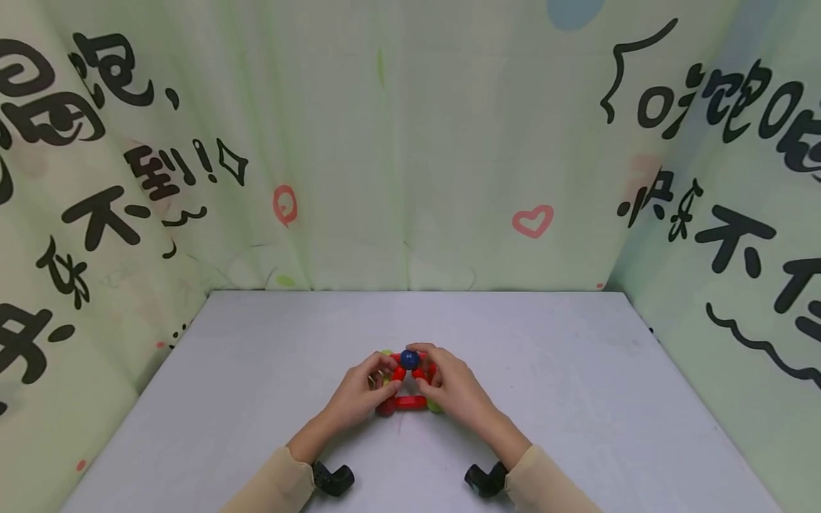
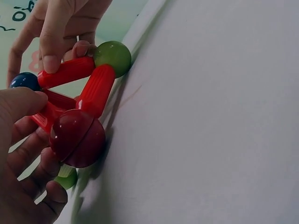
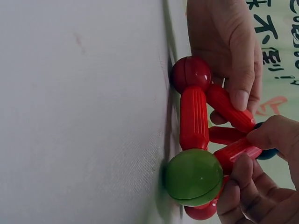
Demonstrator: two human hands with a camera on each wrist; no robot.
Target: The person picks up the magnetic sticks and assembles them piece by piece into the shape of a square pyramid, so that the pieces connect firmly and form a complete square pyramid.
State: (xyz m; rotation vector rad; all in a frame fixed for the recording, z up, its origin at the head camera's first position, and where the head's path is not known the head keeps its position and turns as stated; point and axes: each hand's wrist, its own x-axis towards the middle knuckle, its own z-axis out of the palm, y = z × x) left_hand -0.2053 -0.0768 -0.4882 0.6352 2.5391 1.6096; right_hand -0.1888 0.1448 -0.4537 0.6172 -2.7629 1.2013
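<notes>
A frame of red rods [image 1: 411, 403] joined by coloured balls stands on the table, with a blue ball [image 1: 409, 359] at its top. At the near corners sit a dark red ball [image 2: 78, 138] on the left and a green ball [image 3: 194, 177] on the right. My left hand [image 1: 365, 388] pinches the left sloping rod [image 3: 230, 108] below the blue ball. Opposite it, my right hand [image 1: 457, 386] grips the right sloping rod [image 2: 72, 71] between thumb and fingers. The hands partly hide the frame's far side.
The pale table [image 1: 551, 356] extends around the frame. A printed curtain [image 1: 410, 142] hangs behind and along both sides. Black wrist devices [image 1: 333, 479] are worn at the cuffs of both beige sleeves [image 1: 276, 484].
</notes>
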